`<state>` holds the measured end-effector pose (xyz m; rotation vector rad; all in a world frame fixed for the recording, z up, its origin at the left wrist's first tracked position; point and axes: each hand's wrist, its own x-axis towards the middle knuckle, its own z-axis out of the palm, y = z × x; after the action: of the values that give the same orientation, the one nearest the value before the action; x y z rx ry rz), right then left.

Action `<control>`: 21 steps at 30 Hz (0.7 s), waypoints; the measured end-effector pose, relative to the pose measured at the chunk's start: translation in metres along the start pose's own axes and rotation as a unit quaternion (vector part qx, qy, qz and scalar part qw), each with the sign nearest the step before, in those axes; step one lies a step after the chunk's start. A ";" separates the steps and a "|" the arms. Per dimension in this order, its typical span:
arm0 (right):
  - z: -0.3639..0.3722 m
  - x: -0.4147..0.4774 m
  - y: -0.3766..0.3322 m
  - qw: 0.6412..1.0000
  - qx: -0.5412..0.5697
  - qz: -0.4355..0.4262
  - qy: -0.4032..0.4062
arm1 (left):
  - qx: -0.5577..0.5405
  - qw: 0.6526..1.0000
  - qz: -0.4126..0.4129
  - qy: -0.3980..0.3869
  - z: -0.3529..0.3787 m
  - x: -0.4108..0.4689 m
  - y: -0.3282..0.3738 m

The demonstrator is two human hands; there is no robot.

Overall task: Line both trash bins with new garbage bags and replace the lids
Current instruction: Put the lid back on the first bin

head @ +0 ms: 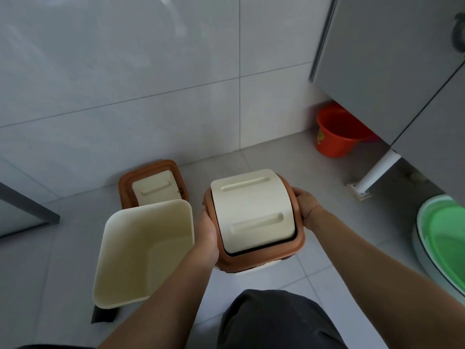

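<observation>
An open cream trash bin [120, 280] stands on the floor at the left, bare inside with no bag showing. Behind it a brown lid with a cream flap [153, 182] lies flat by the wall. To the right, a second brown lid with a cream swing flap [254, 215] sits on top of the other bin [241, 270], of which only a cream sliver shows below. My left hand [207, 233] grips this lid's left edge and my right hand [308, 207] grips its right edge. A dark flat piece [104, 314] pokes out under the open bin.
A red bucket [337, 132] stands by the wall under a grey cabinet [392, 71]. A white cabinet leg [377, 172] is to the right. A green basin [445, 240] sits at the far right. My dark trouser knee [274, 321] is at the bottom.
</observation>
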<state>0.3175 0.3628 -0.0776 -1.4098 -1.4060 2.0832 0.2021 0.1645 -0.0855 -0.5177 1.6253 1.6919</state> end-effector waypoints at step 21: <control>0.006 0.034 -0.016 0.994 0.002 0.072 0.081 | -0.004 0.999 0.006 -0.032 0.020 0.018 0.017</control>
<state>0.2913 0.3893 -0.0833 -1.6816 -1.2697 2.0020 0.1816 0.1894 -0.0846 -0.4537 1.5805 1.7066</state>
